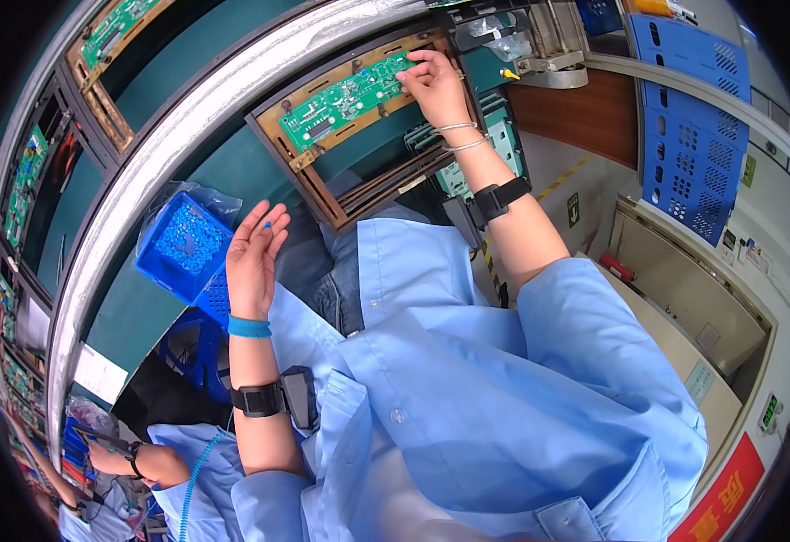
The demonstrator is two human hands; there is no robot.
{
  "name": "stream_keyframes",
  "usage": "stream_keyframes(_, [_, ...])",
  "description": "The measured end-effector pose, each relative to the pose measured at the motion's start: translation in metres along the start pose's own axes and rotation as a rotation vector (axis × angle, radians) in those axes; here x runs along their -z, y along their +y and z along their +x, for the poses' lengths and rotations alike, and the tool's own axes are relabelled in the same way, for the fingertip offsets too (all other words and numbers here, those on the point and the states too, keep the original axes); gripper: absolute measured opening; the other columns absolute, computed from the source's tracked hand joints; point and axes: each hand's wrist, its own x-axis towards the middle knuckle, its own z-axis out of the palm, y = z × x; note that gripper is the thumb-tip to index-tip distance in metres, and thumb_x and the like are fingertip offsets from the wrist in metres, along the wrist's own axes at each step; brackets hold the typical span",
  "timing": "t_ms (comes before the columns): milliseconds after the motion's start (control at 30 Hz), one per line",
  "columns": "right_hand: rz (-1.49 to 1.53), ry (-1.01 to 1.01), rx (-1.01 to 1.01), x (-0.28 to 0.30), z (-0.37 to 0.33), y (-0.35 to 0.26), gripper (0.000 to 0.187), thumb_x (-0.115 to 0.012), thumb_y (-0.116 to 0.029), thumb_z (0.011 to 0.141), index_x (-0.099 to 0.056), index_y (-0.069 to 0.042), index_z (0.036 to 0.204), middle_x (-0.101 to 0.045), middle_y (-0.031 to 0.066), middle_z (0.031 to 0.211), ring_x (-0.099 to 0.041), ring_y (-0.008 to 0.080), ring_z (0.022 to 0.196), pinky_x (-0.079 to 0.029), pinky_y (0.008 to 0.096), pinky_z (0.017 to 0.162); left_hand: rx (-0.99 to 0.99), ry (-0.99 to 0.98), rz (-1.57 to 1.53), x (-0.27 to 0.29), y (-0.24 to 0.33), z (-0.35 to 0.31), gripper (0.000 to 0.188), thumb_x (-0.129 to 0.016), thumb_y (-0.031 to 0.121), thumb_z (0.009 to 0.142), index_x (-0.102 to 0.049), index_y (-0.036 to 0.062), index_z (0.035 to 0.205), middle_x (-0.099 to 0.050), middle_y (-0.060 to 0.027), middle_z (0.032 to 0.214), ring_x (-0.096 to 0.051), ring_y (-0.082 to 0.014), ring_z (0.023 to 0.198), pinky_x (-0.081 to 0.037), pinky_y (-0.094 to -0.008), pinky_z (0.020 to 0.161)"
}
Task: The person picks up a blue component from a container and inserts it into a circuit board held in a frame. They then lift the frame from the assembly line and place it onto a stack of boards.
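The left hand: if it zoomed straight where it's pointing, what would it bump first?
Probably the left side of the brown frame holding the green circuit board. Depth is unclear, so the left hand might pass above it.

- Person's own hands: two, one left hand (255, 256) and one right hand (436, 90).
- Small blue piece (268, 225) at the left fingertips: one.
- Green circuit board (345, 101) at the right hand: one.
- Brown fixture frame (309, 191) bearing that board: one.
- Open blue bin (165, 278): one; loose blue pieces (187, 237) inside: many, too small to count.
- Black forearm straps (260, 400): two, one per arm.
- Thin bangles (465, 145), right wrist: two.
- Blue wristband (249, 327), left wrist: one.
- Blue perforated crates (697, 163): at least two.
- Red sign (729, 490): one.
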Motion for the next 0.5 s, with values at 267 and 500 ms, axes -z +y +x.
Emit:
stream_keyframes(267, [-0.183,-0.079,0.084,0.002,0.004,0.003,0.024,-0.061,-0.001,0.076,-0.044,-0.002,0.093,-0.054,0.0038,0.074,-0.053,0.0081,0.063,-0.043,0.0183,0.059,-0.016,0.012,0.031,-0.002,0.002,-0.005,0.035,-0.046,0.003,0.086,-0.04,-0.005,0.119,-0.051,-0.019,0.114,-0.055,-0.0202,0.1,-0.048,-0.0231,0.076])
stream_keyframes(500, [-0.399,-0.044,0.229,-0.001,0.0,-0.011,0.019,-0.062,-0.004,0.075,-0.046,-0.004,0.084,-0.054,0.0037,0.07,-0.054,0.0111,0.06,-0.044,0.0223,0.056,0.001,0.018,0.089,-0.001,-0.001,-0.003,0.03,-0.049,0.007,0.086,-0.048,-0.0042,0.114,-0.056,-0.0166,0.107,-0.057,-0.018,0.094,-0.048,-0.0219,0.073])
